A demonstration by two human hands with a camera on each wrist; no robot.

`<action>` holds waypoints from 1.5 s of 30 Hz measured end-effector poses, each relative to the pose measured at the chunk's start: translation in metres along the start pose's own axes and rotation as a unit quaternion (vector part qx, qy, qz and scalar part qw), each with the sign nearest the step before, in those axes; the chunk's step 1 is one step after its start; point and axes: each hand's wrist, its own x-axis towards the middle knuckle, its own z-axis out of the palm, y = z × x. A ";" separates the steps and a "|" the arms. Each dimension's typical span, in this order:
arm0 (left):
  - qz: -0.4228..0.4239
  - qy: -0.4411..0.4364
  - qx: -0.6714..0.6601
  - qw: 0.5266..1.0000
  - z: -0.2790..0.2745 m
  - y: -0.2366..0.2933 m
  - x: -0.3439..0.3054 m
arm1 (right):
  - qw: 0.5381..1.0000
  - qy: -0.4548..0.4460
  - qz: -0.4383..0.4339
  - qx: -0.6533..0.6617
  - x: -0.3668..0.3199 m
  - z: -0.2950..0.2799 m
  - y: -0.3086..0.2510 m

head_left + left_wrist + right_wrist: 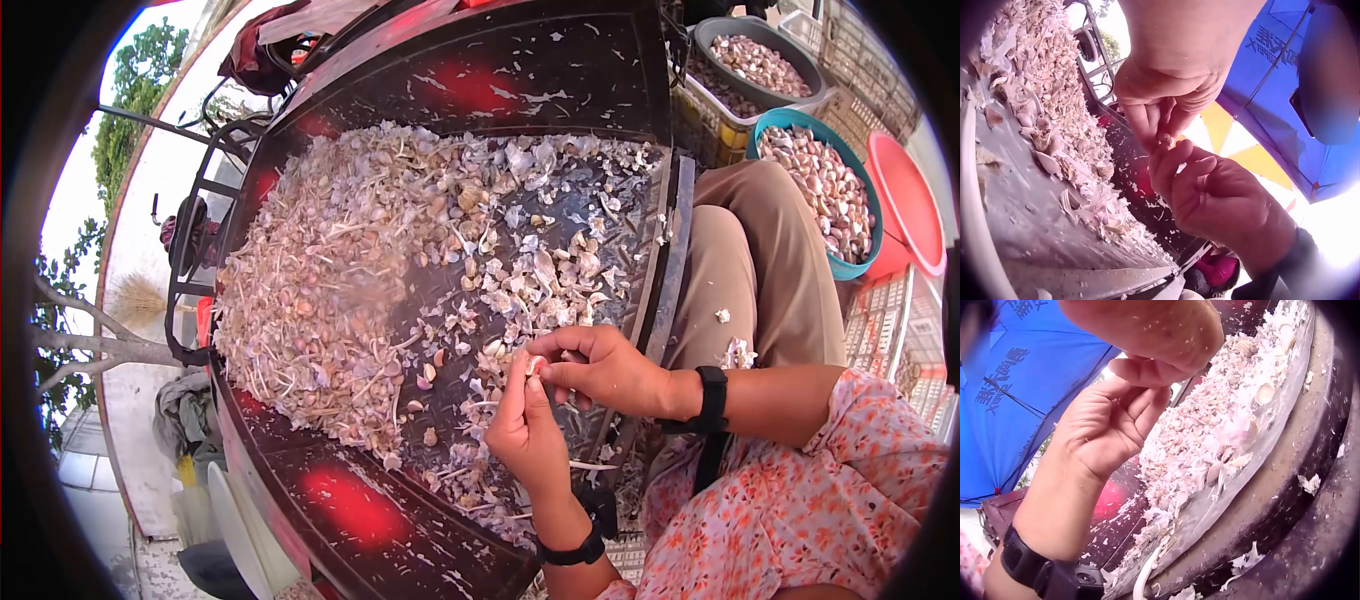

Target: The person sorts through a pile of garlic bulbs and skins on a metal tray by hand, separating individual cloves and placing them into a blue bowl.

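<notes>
Over the near edge of a dark metal cart bed, both hands meet at a small garlic clove (535, 366), pale with a reddish patch. My left hand (520, 432) pinches it from below between thumb and fingers. The right hand (615, 372) comes in from the right, its thumb and forefinger pinching at the clove's other side. In both wrist views the fingertips meet and mostly hide the clove. Beneath the hands lie loose garlic skins (545, 285) and a few separate cloves (430, 372). A large heap of garlic cloves and skins (330, 270) fills the bed's far left.
The cart bed has a raised metal edge (672, 265) beside the person's knees (765, 260). At the upper right stand a teal basin (870, 235) of garlic cloves, a grey tub (815, 80) and a red basin (905, 190). A blue umbrella (1029, 375) hangs overhead.
</notes>
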 end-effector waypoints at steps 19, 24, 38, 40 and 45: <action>0.407 -0.289 -0.389 0.774 -0.049 0.078 -0.055 | 0.877 -0.363 -0.315 0.018 -0.117 0.027 -0.096; 0.415 -0.285 -0.391 0.770 -0.048 0.073 -0.063 | 0.767 -0.318 -0.553 -0.066 -0.105 0.033 -0.084; -0.233 -0.211 -0.311 0.897 -0.078 0.090 -0.079 | 0.884 -0.164 -0.352 -0.258 -0.092 0.016 -0.071; 0.214 -0.033 -0.043 0.975 -0.037 0.065 -0.063 | 0.936 -0.168 -0.248 -0.186 -0.075 0.013 -0.064; 0.175 -0.008 0.029 0.984 -0.027 0.036 -0.047 | 0.958 -0.126 -0.172 -0.190 -0.056 0.007 -0.047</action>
